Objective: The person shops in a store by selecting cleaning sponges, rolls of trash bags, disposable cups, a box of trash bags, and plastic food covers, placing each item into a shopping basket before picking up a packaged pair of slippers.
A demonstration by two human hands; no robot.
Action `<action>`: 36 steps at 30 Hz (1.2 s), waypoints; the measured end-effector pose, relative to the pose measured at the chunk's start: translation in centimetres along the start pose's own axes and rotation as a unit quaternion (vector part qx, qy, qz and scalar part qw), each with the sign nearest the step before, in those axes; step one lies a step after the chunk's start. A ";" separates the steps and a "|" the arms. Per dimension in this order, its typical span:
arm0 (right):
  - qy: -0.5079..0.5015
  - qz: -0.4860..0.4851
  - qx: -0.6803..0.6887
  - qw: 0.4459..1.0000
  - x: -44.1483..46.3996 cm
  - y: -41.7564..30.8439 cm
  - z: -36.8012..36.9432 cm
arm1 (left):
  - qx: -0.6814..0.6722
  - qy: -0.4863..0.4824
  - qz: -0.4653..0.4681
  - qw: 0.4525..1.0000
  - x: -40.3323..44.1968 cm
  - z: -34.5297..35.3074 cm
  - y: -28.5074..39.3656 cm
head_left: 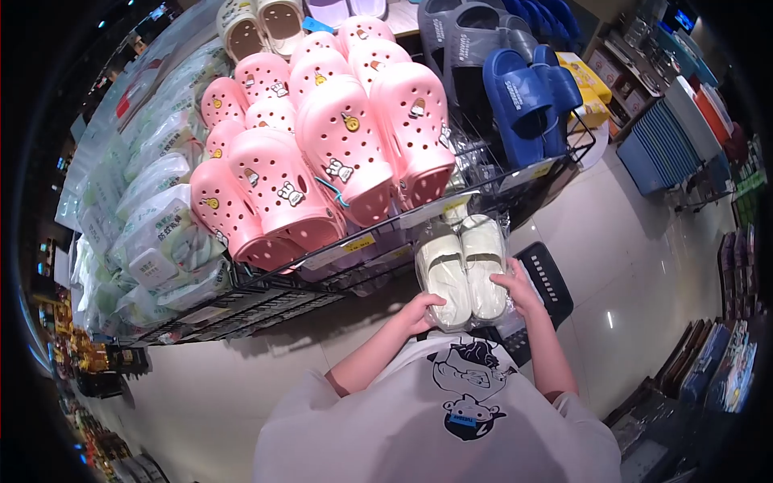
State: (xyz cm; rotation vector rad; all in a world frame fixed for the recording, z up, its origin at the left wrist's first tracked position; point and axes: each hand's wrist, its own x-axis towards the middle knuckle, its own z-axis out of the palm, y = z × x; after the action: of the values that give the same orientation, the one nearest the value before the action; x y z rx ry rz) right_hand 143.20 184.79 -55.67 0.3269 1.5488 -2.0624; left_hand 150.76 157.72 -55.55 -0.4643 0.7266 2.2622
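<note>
A pair of pale cream slippers in a clear plastic bag is held in front of my body, below the rack's front edge. My left hand grips the lower left side of the bag, with the thumb on top. On the right side, my right hand holds the bag with its thumb over the right slipper. The fingers beneath are mostly hidden. Just above and to the left, pink clogs with small charms stand in rows on the black wire rack.
Plastic-wrapped packages fill the rack's left end. Blue slides and grey slides sit at its right. A black basket-like object is beyond my right hand. Stacked blue bins stand across the tiled floor.
</note>
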 end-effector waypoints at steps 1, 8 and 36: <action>-0.001 0.013 0.029 0.999 -2.4 -1.0 0.0 | -0.037 -0.011 -0.014 0.999 0.3 0.0 -1.0; 0.086 -0.065 0.175 0.979 -10.3 1.8 -5.3 | 0.086 -0.015 -0.090 0.992 1.7 6.8 -1.3; 0.100 -0.263 0.160 0.946 -18.3 -2.2 -8.2 | 0.332 -0.234 -0.092 0.909 -1.0 20.5 -0.8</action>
State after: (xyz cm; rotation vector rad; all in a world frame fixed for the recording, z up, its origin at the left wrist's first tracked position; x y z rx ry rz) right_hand 156.13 197.92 -47.48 0.2645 1.5309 -2.7864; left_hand 149.66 170.28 -39.39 0.3162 1.0673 1.7013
